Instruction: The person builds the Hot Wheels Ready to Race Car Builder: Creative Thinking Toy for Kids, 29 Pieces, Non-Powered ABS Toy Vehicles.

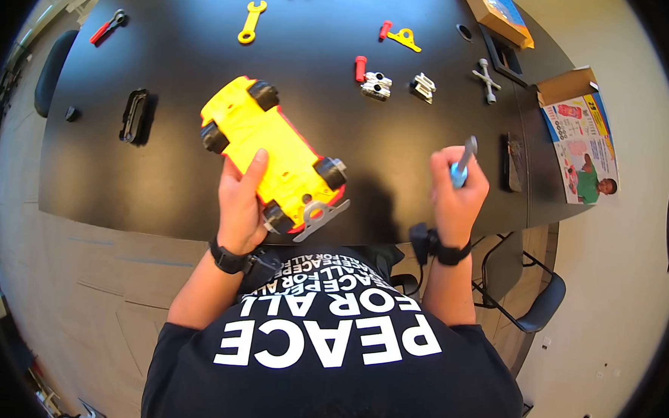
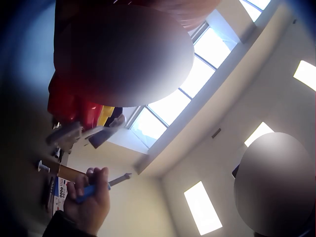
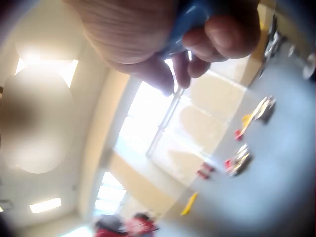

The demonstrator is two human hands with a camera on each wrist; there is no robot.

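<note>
My left hand (image 1: 241,208) grips a toy car (image 1: 280,161) over the table's near edge, thumb across its yellow underside. The car is turned wheels up, with red bodywork along its edge and black wheels. A grey bumper-like piece (image 1: 322,220) sits at its near end. To the right, my right hand (image 1: 460,200) holds a screwdriver (image 1: 459,173) by its blue handle, the grey shaft pointing up and apart from the car. In the left wrist view the fingers wrap the blue handle (image 2: 87,193).
On the dark table (image 1: 185,178) lie a yellow wrench (image 1: 249,24), a red-handled tool (image 1: 108,27), a long black part (image 1: 133,115), silver engine-like pieces (image 1: 376,85) and a grey cross wrench (image 1: 486,81). A printed toy box (image 1: 584,146) stands at the right edge.
</note>
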